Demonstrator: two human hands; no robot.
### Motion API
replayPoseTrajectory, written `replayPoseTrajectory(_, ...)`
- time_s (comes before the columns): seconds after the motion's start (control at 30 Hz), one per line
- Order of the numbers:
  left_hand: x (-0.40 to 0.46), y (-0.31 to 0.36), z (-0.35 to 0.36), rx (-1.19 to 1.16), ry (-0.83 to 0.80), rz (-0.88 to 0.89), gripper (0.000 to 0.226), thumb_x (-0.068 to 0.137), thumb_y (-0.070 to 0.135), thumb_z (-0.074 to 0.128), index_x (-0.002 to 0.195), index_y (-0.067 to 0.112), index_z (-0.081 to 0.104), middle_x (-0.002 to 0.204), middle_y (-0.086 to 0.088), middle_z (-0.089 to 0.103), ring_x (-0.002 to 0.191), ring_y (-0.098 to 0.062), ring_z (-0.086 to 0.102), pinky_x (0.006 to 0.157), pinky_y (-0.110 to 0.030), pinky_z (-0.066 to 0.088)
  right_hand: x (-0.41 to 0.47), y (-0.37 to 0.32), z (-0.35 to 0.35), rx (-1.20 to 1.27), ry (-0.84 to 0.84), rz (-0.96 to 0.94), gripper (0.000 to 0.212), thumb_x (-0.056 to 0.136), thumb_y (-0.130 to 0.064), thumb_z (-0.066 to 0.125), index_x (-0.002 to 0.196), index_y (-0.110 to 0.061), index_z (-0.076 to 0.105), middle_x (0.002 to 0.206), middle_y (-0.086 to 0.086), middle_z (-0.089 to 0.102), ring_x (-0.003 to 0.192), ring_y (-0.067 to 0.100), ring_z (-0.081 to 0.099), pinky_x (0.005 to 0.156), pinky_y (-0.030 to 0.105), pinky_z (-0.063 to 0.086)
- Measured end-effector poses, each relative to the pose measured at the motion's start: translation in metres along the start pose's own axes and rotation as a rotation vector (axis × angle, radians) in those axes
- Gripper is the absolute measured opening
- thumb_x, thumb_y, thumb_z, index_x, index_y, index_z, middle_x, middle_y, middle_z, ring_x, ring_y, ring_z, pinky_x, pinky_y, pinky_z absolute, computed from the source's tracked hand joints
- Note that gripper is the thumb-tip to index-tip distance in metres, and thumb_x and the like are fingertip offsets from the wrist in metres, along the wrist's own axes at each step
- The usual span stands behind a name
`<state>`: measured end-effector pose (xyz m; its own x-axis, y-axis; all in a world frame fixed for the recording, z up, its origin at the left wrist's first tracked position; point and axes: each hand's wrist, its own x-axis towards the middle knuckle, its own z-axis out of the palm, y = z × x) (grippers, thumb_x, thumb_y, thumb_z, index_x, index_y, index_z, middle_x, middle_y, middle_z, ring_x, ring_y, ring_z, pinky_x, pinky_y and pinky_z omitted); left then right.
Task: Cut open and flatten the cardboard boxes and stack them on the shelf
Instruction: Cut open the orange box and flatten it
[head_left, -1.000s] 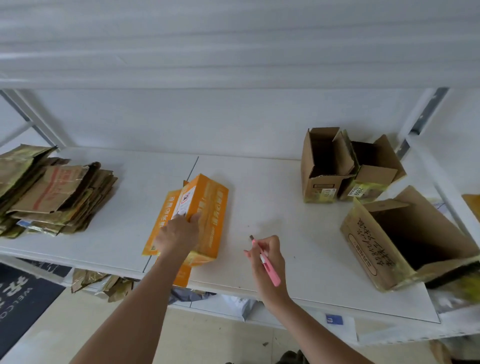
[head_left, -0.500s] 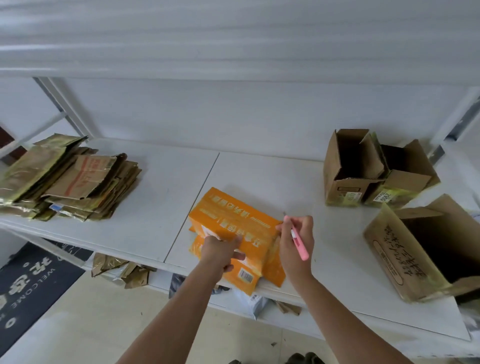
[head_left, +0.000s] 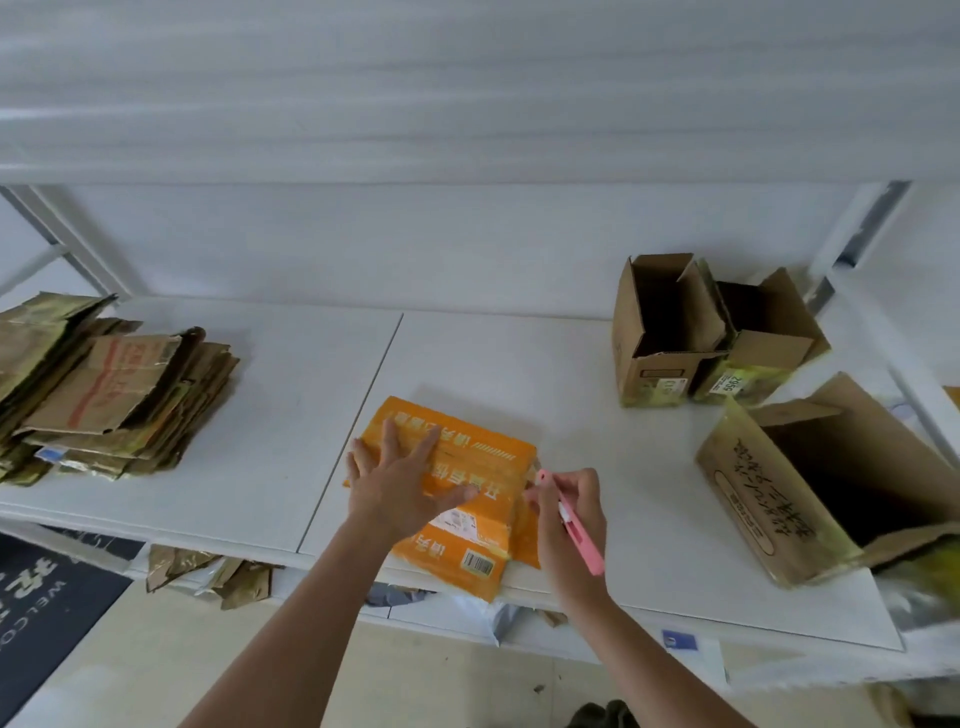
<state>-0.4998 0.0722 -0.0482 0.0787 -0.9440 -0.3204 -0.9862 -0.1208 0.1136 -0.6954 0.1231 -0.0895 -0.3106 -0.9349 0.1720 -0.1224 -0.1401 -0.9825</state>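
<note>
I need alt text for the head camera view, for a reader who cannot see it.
A person's left hand presses an orange box flat on a white shelf while the right hand holds a pink cutter at its edge. Flattened cardboard is stacked left; three open boxes stand right.
</note>
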Motion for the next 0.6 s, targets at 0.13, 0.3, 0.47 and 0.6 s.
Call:
replayPoseTrajectory(0.13,-0.005,0.011,-0.005,0.257,0.006,-0.024,0.109,0.066,0.094,0.035,0.153,0.042,-0.004,0.161,-0.022,0.004,0.134,-0.057,0.029,0.109,-0.058,0.031,0.034,0.000,-0.003,0.138,-0.023,0.152,0.013,0.101,-0.015,0.053,0.091,-0.010,0.047,0.080,0.011,0.070,0.082,0.028,0.070,0.077,0.048,0.058)
replayPoseTrajectory(0.3,0.005,0.013,-0.020,0.234,-0.062,0.041,0.101,0.079,0.074,0.057,0.156,0.036,0.004,0.158,-0.028,0.013,0.143,-0.048,0.020,0.117,-0.054,0.023,0.049,0.007,-0.012,0.091,-0.101,0.157,0.014,0.101,-0.015,0.054,0.089,-0.009,0.048,0.079,0.010,0.070,0.085,0.025,0.071,0.082,0.048,0.057)
replayPoseTrajectory(0.47,0.011,0.009,-0.026,0.160,-0.146,0.083,0.098,0.082,0.067,0.060,0.156,0.034,0.005,0.158,-0.025,0.019,0.146,-0.045,0.015,0.115,-0.054,0.029,0.052,0.013,-0.013,0.021,-0.168,0.083,0.014,0.100,-0.011,0.055,0.089,-0.007,0.047,0.073,0.003,0.068,0.074,0.013,0.068,0.069,0.017,0.050)
replayPoseTrajectory(0.6,0.010,0.010,-0.027,0.148,-0.154,0.068,0.097,0.083,0.068,0.057,0.156,0.035,0.003,0.159,-0.025,0.013,0.146,-0.047,0.010,0.114,-0.057,0.031,0.058,0.013,-0.015,-0.029,-0.214,-0.002,0.015,0.100,-0.009,0.054,0.087,-0.009,0.047,0.069,0.004,0.065,0.068,0.011,0.065,0.065,0.012,0.047)
